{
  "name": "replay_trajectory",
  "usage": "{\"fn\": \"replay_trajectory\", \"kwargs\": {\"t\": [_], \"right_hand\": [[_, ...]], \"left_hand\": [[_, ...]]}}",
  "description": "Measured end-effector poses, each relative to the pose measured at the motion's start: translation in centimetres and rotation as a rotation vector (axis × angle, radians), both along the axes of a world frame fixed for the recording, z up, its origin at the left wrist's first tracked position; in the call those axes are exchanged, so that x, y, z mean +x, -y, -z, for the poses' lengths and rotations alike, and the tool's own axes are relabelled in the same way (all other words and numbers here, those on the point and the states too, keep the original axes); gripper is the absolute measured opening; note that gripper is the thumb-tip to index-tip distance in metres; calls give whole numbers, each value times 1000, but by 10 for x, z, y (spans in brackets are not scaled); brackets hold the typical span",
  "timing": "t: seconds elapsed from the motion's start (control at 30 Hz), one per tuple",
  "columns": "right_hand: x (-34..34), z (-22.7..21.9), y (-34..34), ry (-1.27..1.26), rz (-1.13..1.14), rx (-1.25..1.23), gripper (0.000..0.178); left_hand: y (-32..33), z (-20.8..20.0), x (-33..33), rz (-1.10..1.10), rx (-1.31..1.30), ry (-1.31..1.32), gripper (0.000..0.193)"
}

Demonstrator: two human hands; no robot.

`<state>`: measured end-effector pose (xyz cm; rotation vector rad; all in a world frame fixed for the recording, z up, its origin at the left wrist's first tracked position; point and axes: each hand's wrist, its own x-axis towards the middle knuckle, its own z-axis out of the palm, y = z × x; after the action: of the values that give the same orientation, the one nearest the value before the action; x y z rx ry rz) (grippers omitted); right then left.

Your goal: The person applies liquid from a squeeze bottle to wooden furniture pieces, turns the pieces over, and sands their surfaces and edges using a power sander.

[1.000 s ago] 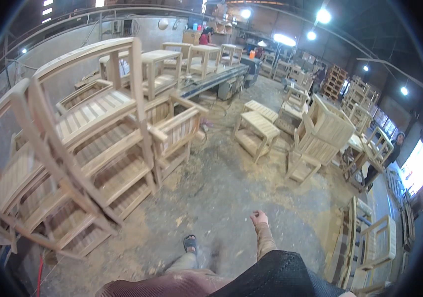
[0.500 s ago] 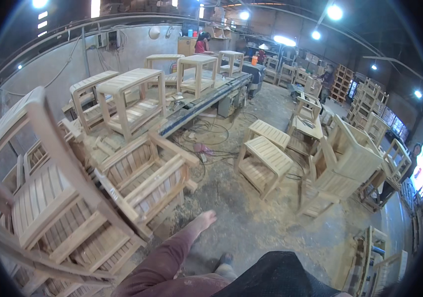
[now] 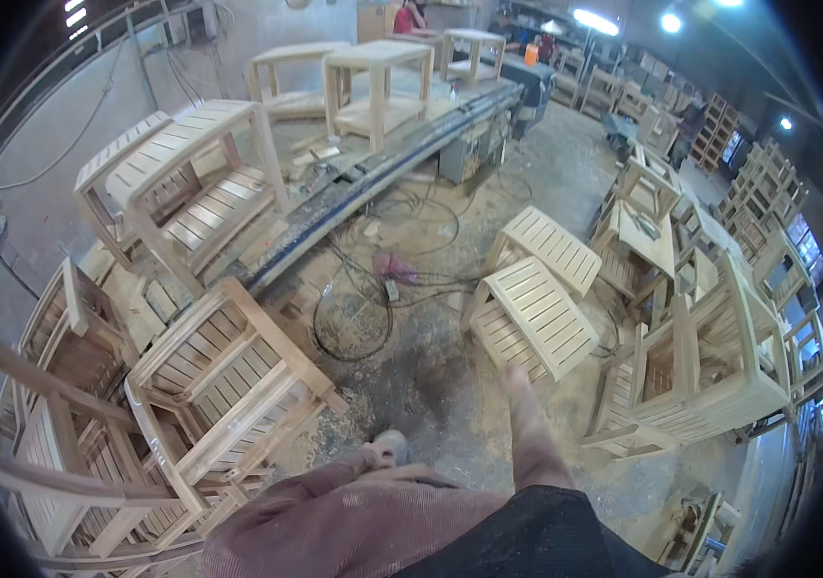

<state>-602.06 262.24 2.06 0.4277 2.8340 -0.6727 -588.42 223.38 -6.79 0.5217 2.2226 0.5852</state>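
My right forearm stretches ahead, and its blurred right hand [image 3: 518, 378] overlaps the near edge of a slatted wooden side table [image 3: 536, 313]. Whether it touches the wood I cannot tell. A second slatted table [image 3: 556, 250] lies tilted just behind. Low at my left, the brown sleeve ends in my left hand [image 3: 373, 455], small and smeared, near a foot [image 3: 392, 445] on the floor. Its fingers do not show clearly. Left of that hand, an unfinished wooden table frame [image 3: 238, 385] rests on its side. Nothing held is visible in either hand.
A long workbench with a dark rail [image 3: 373, 197] carries several wooden tables [image 3: 373, 58]. Cables [image 3: 353, 356] and a pink bag [image 3: 395, 269] lie on the dusty floor. More frames [image 3: 710, 356] are stacked at right. A person in red [image 3: 409, 17] is at the back.
My view has tilted down and turned, and the furniture ahead appears nearer. My right forearm has come into view, while my left hand has drawn back toward my body.
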Motion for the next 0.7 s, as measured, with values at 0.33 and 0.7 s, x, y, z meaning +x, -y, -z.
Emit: {"fn": "replay_trajectory", "kwargs": {"t": [0.33,0.7], "right_hand": [[-217,51,14,-173,-66,-191,33],[-308,159,-20,512,67,-184,38]], "left_hand": [[-28,29,-414,-342,123,253,36],[-64,7,-789,-462,353,182,35]]}}
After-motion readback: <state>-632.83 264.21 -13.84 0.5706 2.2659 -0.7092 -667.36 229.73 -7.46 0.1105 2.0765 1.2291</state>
